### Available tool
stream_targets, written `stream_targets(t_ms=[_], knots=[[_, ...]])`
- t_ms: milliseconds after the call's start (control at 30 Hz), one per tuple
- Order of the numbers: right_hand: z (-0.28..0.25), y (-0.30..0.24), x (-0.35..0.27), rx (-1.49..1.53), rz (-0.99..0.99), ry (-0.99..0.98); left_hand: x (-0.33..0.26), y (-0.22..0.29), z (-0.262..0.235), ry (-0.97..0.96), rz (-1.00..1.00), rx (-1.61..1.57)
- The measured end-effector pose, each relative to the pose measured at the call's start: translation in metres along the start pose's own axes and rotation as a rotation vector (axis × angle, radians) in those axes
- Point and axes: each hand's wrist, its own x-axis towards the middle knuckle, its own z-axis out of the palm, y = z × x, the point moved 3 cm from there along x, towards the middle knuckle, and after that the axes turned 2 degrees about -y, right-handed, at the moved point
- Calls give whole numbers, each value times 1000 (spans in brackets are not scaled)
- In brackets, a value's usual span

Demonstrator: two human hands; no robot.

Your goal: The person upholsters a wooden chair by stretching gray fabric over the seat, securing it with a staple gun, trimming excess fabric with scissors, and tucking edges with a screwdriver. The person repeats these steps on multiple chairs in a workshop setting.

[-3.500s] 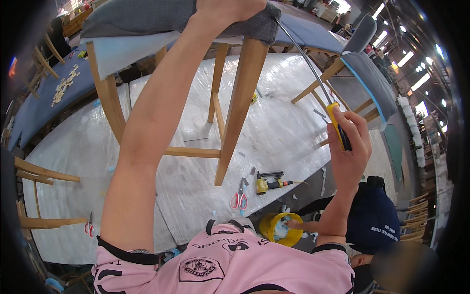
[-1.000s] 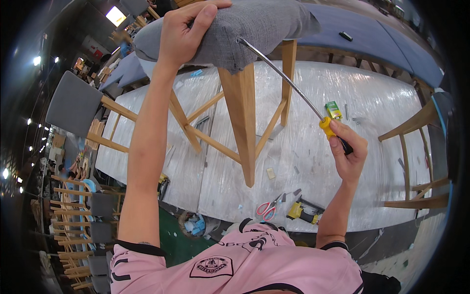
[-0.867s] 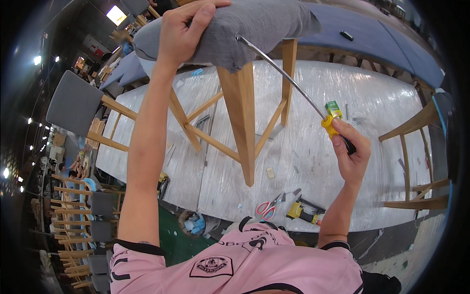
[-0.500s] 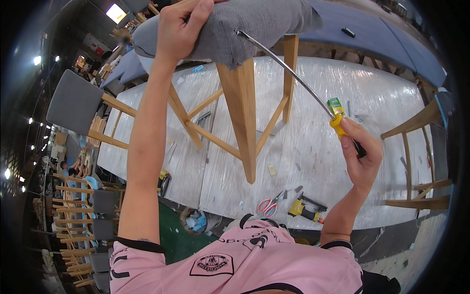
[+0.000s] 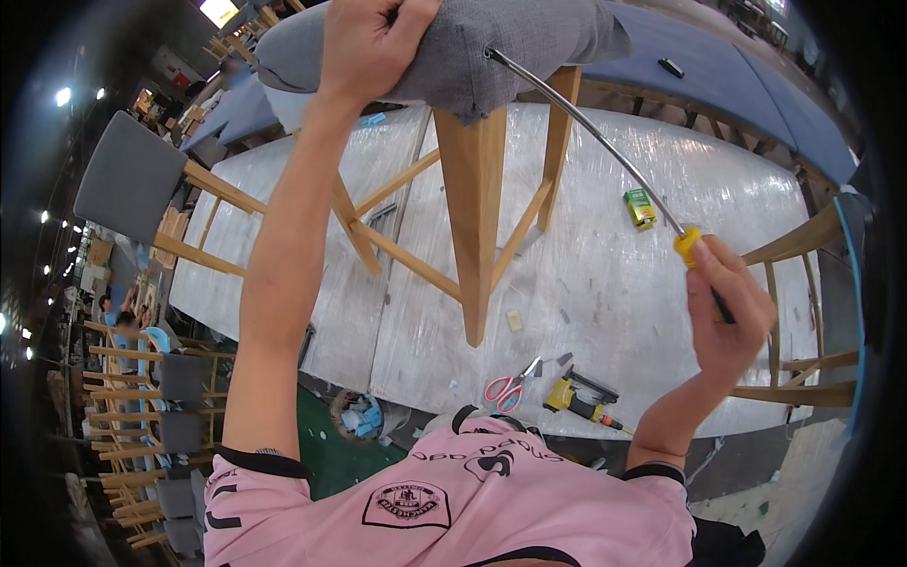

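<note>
Stool [image 5: 472, 57] with a grey cloth seat stands far up in the middle, on the surface [image 5: 605, 274] that is wrapped in shiny plastic. Its wooden legs point down toward the person.

On the left, the left hand [image 5: 373, 42] is closed tight on the grey seat. Its fingers are bent over the cloth and pinch it. This hand is right on the stool, so it is the nearer one.

In the middle, a long thin metal rod [image 5: 586, 128] runs from the seat edge down to the right. Its far tip touches the grey cloth just right of the left hand. The rod bends a little along its length.

On the right, the right hand [image 5: 727, 312] is wrapped shut around the yellow and black handle [image 5: 694, 255] of that rod. This hand sits well apart from the seat, low and to the right of it. So the long tool slants up and left from the right hand to the stool.

Near the person lie red scissors [image 5: 510, 386] and a yellow power tool [image 5: 578, 397]. A small green box [image 5: 641, 208] rests farther away.
</note>
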Motion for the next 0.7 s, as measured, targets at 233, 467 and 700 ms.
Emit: stream_targets(t_ms=[233,467,700], knots=[[140,24,-51,190,19,403,-3,-6,3,-30,24,69],[205,27,-47,349,55,553,11,-11,10,0,110,89],[204,32,-46,401,72,532,16,-13,17,-19,-17,53]])
